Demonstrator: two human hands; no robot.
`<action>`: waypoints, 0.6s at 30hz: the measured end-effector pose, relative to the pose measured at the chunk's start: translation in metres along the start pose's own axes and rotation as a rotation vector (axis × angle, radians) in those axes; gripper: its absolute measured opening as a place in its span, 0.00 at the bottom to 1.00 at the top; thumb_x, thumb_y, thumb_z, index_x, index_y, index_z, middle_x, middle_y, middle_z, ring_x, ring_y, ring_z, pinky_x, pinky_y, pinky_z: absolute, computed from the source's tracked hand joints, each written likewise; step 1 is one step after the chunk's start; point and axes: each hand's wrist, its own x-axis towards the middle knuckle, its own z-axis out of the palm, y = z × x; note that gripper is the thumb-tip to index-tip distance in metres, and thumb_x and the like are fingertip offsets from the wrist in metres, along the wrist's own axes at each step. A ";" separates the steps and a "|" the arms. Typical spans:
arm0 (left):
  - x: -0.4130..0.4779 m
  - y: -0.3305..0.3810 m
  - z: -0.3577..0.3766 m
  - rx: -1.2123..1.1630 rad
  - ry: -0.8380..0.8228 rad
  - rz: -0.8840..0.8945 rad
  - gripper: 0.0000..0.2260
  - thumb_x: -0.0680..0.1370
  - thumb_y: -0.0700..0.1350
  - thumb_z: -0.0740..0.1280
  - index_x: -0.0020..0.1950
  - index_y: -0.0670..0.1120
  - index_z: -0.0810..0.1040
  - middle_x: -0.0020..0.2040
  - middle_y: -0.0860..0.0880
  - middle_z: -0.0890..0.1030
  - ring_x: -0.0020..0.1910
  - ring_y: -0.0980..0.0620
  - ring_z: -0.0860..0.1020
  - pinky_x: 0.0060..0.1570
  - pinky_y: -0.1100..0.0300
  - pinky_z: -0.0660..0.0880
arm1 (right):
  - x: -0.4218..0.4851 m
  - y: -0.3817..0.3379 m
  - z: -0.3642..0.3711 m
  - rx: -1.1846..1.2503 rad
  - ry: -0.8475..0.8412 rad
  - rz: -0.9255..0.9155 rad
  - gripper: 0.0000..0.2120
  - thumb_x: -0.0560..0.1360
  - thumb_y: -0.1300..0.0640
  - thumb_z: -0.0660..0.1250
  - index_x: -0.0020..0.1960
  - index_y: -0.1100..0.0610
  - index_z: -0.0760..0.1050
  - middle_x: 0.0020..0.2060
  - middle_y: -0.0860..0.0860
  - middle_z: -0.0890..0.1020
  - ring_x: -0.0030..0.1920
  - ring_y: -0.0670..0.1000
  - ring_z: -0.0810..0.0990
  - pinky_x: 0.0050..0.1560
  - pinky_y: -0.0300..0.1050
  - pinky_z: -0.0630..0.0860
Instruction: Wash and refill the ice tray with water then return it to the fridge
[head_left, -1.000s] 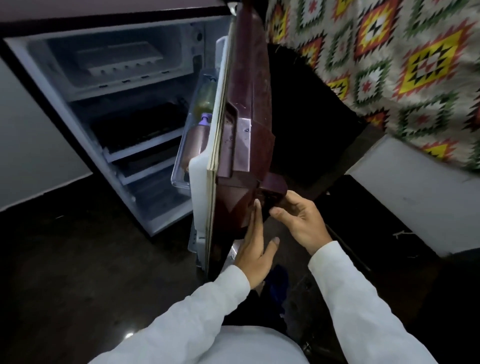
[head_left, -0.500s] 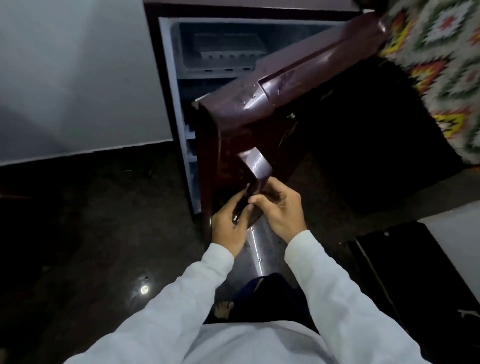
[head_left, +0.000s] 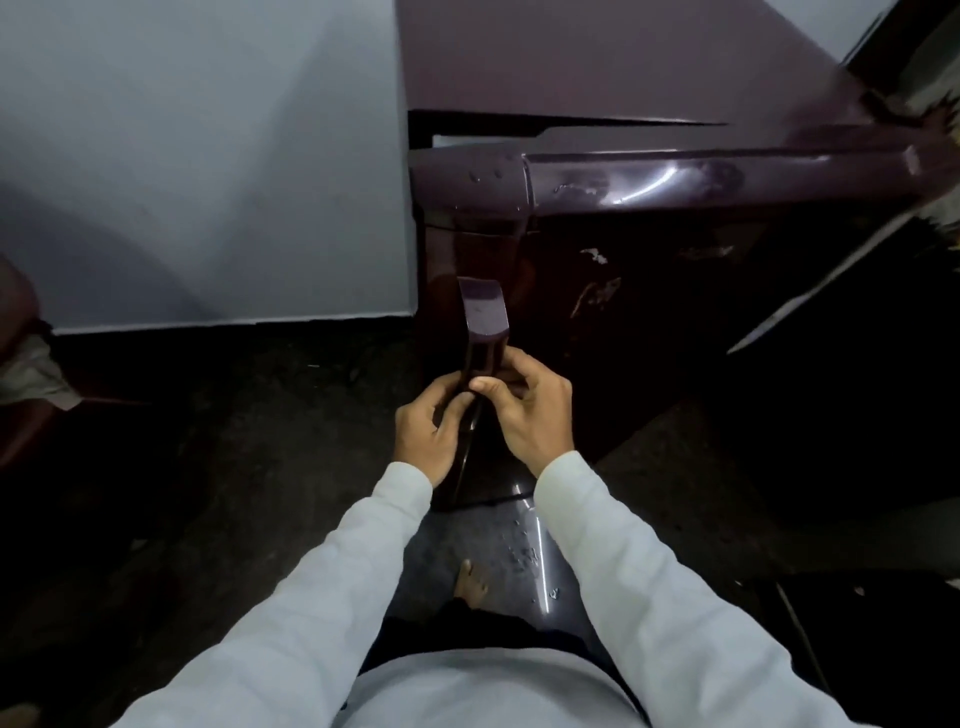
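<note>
The fingers (head_left: 451, 404) of my left hand (head_left: 426, 431) curl round the lower end of the door handle (head_left: 483, 312). My right hand (head_left: 535, 415) pinches it from the other side, at frame centre. The fridge door (head_left: 675, 171), wide open a second ago, is now almost shut, with a thin gap at upper centre. The ice tray is hidden behind it, last seen in the freezer, so I judge the task nearly done.

Pale grey wall (head_left: 197, 156) upper left, w/ a soft curved shadow. Dark speckled floor (head_left: 234, 441) below, dim light. Thin bright glint (head_left: 540, 551) on floor, bottom centre.
</note>
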 end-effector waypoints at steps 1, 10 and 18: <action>0.009 -0.002 -0.003 -0.001 -0.006 0.007 0.11 0.81 0.42 0.67 0.63 0.46 0.81 0.52 0.56 0.85 0.54 0.60 0.82 0.58 0.64 0.77 | 0.008 0.001 0.005 -0.002 0.003 -0.003 0.16 0.73 0.64 0.74 0.60 0.60 0.82 0.50 0.52 0.85 0.49 0.40 0.83 0.50 0.33 0.78; 0.039 -0.014 -0.014 0.042 -0.085 0.075 0.12 0.80 0.40 0.68 0.63 0.42 0.81 0.51 0.52 0.85 0.51 0.64 0.82 0.54 0.69 0.76 | 0.025 0.006 0.021 -0.051 0.080 0.025 0.14 0.72 0.62 0.75 0.57 0.61 0.83 0.47 0.52 0.86 0.47 0.47 0.85 0.51 0.42 0.81; 0.000 -0.034 -0.012 0.170 0.082 0.196 0.12 0.81 0.41 0.64 0.61 0.39 0.81 0.57 0.47 0.82 0.55 0.62 0.75 0.58 0.67 0.74 | -0.006 0.008 0.036 -0.250 0.239 -0.040 0.14 0.78 0.56 0.71 0.63 0.58 0.79 0.53 0.51 0.84 0.52 0.46 0.83 0.56 0.42 0.80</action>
